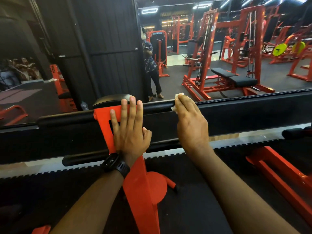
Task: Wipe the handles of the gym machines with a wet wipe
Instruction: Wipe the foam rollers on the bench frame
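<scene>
Left hand (130,130) flat on the red post (101,116), your right hand (190,122) bunches the limp wipe (177,96) against the rigid handle (158,105) beside it.

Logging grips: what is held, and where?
The right hand grips a crumpled white wet wipe by its middle, on the black padded handle; left hand, flat on the red upright, holds nothing.
</scene>
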### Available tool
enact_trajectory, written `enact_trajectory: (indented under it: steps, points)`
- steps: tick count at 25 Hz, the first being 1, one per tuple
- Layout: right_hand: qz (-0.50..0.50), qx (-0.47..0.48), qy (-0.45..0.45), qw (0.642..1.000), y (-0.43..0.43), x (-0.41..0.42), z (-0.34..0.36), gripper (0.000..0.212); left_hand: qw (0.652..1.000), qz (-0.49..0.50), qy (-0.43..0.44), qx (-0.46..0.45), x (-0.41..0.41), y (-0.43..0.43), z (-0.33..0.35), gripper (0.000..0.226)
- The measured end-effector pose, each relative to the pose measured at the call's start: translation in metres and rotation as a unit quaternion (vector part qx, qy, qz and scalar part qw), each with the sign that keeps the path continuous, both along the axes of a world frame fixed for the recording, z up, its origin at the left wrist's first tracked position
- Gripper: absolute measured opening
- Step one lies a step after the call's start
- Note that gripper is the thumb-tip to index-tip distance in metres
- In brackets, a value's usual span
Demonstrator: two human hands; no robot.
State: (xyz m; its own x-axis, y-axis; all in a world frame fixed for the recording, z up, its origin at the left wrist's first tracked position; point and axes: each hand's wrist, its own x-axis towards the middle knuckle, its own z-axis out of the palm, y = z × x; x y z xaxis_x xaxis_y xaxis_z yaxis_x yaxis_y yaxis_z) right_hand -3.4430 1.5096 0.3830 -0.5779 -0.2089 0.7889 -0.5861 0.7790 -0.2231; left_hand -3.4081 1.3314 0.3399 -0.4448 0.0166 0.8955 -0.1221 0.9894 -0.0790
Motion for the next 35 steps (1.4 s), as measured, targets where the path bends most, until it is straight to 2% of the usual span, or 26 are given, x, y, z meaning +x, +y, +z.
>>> enact_trajectory:
  steps: [3,5,6,9,12,14,17,18,20,22,26,30,35]
  points:
    - [-0.002,-0.146,-0.036,0.989,0.013,0.006,-0.005,0.046,0.996,-0.09,-0.008,0.029,0.001,0.028,-0.003,0.082]
    - [0.017,-0.229,-0.079,0.97,0.023,0.01,-0.015,0.034,0.98,-0.19,-0.019,0.061,-0.003,0.056,-0.006,0.071]
    - [0.051,-0.271,-0.105,0.955,0.029,0.01,-0.019,0.029,0.966,-0.242,-0.024,0.087,-0.006,0.071,-0.008,0.065]
    - [0.178,-0.414,-0.182,0.874,0.062,0.003,-0.02,0.017,0.909,-0.354,-0.034,0.216,-0.027,0.125,-0.005,0.047]
    - [0.198,-0.499,-0.216,0.815,0.109,-0.016,-0.017,0.011,0.862,-0.415,-0.05,0.289,-0.054,0.178,0.007,0.036]
    - [0.202,-0.532,-0.216,0.793,0.145,-0.028,-0.017,0.014,0.819,-0.455,-0.083,0.339,-0.069,0.215,0.016,0.035]
    - [0.196,-0.542,-0.197,0.793,0.206,-0.039,-0.018,0.019,0.719,-0.51,-0.178,0.436,-0.09,0.276,0.023,0.037]
    - [0.184,-0.543,-0.189,0.797,0.231,-0.042,-0.018,0.019,0.701,-0.523,-0.2,0.442,-0.098,0.301,0.023,0.036]
    - [0.151,-0.548,-0.176,0.804,0.283,-0.045,-0.018,0.021,0.677,-0.543,-0.225,0.442,-0.111,0.356,0.025,0.032]
    - [0.122,-0.557,-0.166,0.804,0.335,-0.045,-0.018,0.022,0.651,-0.562,-0.233,0.453,-0.119,0.414,0.027,0.018]
    - [0.074,-0.59,-0.154,0.79,0.449,-0.034,-0.017,0.017,0.603,-0.598,-0.253,0.464,-0.127,0.536,0.026,0.004]
    - [0.006,-0.571,-0.13,0.81,0.554,-0.008,-0.021,0.036,0.527,-0.62,-0.285,0.507,-0.12,0.644,0.018,0.003]
    - [-0.111,-0.565,-0.099,0.811,0.626,0.021,-0.039,0.025,0.442,-0.653,-0.353,0.504,-0.113,0.731,-0.001,0.007]
